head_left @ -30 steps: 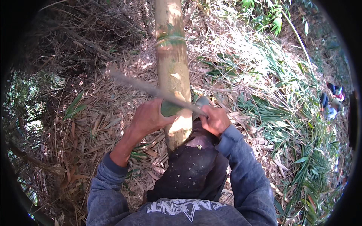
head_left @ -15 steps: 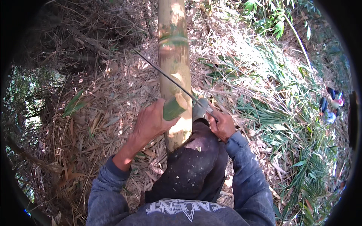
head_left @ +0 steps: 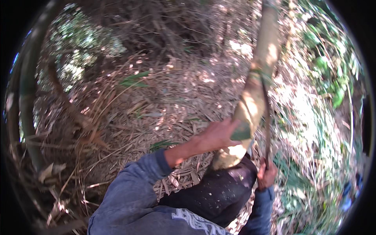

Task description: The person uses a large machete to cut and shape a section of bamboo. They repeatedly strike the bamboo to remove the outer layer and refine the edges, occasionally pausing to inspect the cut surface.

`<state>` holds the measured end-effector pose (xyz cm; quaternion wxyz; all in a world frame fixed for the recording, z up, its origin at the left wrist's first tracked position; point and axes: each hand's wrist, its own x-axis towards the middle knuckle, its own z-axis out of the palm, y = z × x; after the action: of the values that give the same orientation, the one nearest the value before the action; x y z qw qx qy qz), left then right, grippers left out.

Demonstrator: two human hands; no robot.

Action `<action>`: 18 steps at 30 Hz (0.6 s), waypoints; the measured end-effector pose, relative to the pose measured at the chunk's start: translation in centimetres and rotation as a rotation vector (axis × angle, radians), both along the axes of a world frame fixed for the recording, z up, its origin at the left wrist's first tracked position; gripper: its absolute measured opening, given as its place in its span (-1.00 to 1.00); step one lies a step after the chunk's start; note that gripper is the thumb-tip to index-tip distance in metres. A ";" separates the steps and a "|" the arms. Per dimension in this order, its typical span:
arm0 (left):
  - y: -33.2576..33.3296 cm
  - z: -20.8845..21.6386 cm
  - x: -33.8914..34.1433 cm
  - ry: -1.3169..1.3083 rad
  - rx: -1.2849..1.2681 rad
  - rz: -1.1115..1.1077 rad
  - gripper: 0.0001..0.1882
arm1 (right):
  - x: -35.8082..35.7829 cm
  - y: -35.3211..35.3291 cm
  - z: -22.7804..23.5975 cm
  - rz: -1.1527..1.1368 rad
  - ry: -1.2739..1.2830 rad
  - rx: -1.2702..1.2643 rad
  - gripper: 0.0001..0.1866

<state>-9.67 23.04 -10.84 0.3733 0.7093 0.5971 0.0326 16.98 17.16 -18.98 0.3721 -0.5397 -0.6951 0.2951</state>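
A thick, yellowish bamboo pole (head_left: 253, 100) runs from the upper right down to my dark-trousered leg (head_left: 219, 192). My left hand (head_left: 214, 136) grips a short green bamboo piece (head_left: 241, 131) by its side, over the lower part of the pole. Whether that piece touches the pole I cannot tell. To the right, my right hand (head_left: 267, 175) is closed round the handle of a long machete (head_left: 268, 117). Its narrow, dark blade points up and away, crossing the pole's right edge near a joint. Motion blurs the picture somewhat.
Dry bamboo leaves (head_left: 168, 102) cover the ground. Tangled bare branches (head_left: 156, 27) stand at the far side, and upright bamboo stems (head_left: 28, 90) rise at the left. Green foliage (head_left: 327, 72) grows at the right; something blue (head_left: 346, 201) lies at the right rim.
The view has swung left, so pole and hands appear farther right. The machete, earlier slanting across the pole to the upper left, now points nearly straight ahead. My left hand keeps the bamboo piece.
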 end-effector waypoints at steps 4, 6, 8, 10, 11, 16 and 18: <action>-0.7 -0.3 -0.5 -0.035 0.002 0.047 -0.35 | -0.1 -1.5 -0.6 -0.078 0.015 -0.165 -0.81; -1.0 -0.9 -0.9 -0.045 -0.002 0.059 -0.38 | -0.1 -1.7 -0.2 -0.083 -0.005 -0.195 -0.79; -0.4 -0.7 -0.5 -0.052 -0.060 0.044 -0.41 | 0.3 -1.6 0.1 -0.096 -0.028 -0.198 -0.79; -0.1 -1.2 -0.5 -0.008 -0.039 0.060 -0.37 | 0.7 -1.4 -0.1 -0.102 -0.041 -0.176 -0.79; 0.2 -1.4 0.2 -0.002 -0.036 0.045 -0.34 | 0.8 -1.4 0.2 -0.105 -0.049 -0.110 -0.78; 0.9 -0.8 0.5 -0.016 0.035 0.105 -0.26 | 0.5 0.8 -1.0 0.048 -0.021 0.123 -0.91; 1.7 -0.2 1.0 0.000 0.050 0.098 -0.30 | 0.1 1.6 0.1 0.034 -0.027 0.055 -0.99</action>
<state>-8.63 24.76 -11.00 0.3533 0.6882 0.6303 0.0660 17.09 18.76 -18.88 0.3722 -0.5214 -0.7171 0.2747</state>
